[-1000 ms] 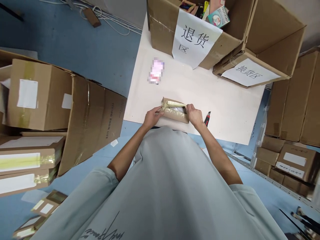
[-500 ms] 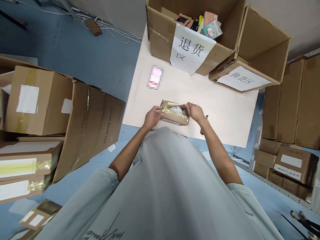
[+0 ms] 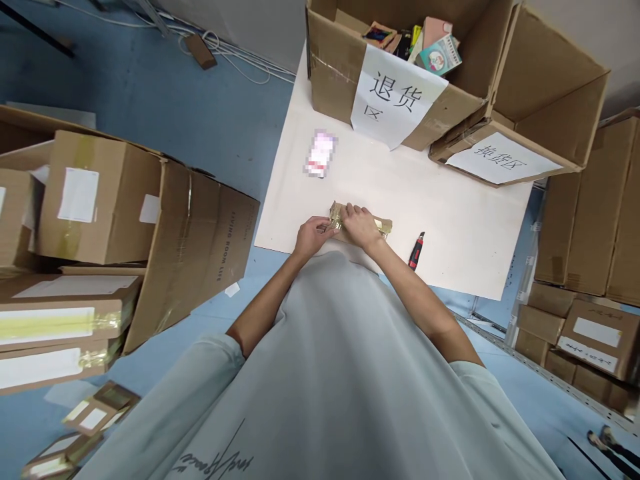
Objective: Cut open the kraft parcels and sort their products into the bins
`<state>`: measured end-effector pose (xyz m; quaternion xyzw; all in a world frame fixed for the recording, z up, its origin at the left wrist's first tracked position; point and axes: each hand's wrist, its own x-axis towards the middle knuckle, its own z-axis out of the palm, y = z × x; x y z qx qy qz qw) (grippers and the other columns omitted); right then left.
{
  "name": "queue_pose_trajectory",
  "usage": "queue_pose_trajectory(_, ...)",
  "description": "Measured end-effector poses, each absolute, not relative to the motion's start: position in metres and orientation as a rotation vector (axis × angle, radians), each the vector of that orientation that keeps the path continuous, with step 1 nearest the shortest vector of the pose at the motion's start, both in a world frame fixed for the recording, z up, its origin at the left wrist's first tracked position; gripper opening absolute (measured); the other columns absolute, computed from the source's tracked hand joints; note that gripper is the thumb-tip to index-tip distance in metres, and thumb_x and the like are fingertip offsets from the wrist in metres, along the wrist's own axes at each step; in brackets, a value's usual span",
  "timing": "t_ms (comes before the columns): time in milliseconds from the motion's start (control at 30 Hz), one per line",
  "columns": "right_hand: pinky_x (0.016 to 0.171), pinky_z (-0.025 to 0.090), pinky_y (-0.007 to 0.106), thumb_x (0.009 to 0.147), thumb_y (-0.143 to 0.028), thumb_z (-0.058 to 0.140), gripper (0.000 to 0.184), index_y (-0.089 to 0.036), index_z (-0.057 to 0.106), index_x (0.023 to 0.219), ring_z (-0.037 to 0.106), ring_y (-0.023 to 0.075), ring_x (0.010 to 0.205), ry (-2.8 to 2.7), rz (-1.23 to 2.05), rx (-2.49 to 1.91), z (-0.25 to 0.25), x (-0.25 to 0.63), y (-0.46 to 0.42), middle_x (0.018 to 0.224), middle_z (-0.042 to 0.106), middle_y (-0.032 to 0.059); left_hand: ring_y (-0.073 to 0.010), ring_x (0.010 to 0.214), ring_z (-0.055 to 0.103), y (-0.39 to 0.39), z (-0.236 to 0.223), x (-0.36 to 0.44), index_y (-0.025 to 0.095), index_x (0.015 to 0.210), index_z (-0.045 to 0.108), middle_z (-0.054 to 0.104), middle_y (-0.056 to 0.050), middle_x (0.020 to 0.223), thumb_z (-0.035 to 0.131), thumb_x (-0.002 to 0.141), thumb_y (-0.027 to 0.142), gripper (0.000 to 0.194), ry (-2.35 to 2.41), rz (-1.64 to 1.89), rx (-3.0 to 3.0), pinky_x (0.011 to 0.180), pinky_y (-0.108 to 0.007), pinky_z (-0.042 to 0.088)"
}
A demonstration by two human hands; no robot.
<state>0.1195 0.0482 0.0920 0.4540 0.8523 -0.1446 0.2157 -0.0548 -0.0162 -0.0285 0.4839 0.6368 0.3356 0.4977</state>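
Note:
A small taped cardboard box [image 3: 384, 225] lies near the front edge of the white table [image 3: 465, 233]. My left hand [image 3: 314, 235] grips its left end, thumb and fingers closed on the cardboard. Over the top of the box lies my right hand [image 3: 359, 225], fingers bent down at the upper left part; what they hold there, if anything, is hidden. Most of the box's top and its contents are covered by this hand. To the right, a red and black utility knife [image 3: 416, 251] rests on the table, touched by neither hand.
Behind stand two large open cartons with paper signs: one [image 3: 330, 83] holds several small packets, the other [image 3: 550, 87] sits to its right. A blurred-out pinkish item [image 3: 321, 153] lies on the table. A big carton [image 3: 200, 240] of parcels stands left, stacked boxes [image 3: 595, 333] right.
My right hand has moved left from the box's right end onto its top. The white content seen in the opening is now covered. The knife has come into fuller view.

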Motion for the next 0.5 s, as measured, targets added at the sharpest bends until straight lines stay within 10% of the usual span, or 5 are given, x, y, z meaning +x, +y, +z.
queue_pose_trajectory(333,0.090,0.051,0.032,0.109,-0.022,0.057,0.044,-0.030,0.085,0.141,0.080,0.0268,0.103,2.311,-0.880,1.119,0.088,0.154,0.119,0.114,0.090,0.0051,-0.0233,0.115,0.074,-0.013,-0.017,-0.047,0.022,0.096,0.076,0.067,-0.012,0.138,0.075,0.102,0.046,0.025,1.452,0.924,1.315,0.099,-0.040,0.070)
queue_pose_trajectory(500,0.086,0.052,0.026,0.103,-0.021,0.058,0.040,-0.022,0.090,0.128,0.075,0.0196,0.092,2.282,-1.192,1.294,0.073,0.174,0.140,0.110,0.090,0.0011,-0.0246,0.113,0.074,-0.025,-0.013,-0.052,0.024,0.095,0.072,0.072,-0.010,0.121,0.070,0.103,0.039,0.017,1.406,0.961,1.337,0.097,-0.041,0.069)
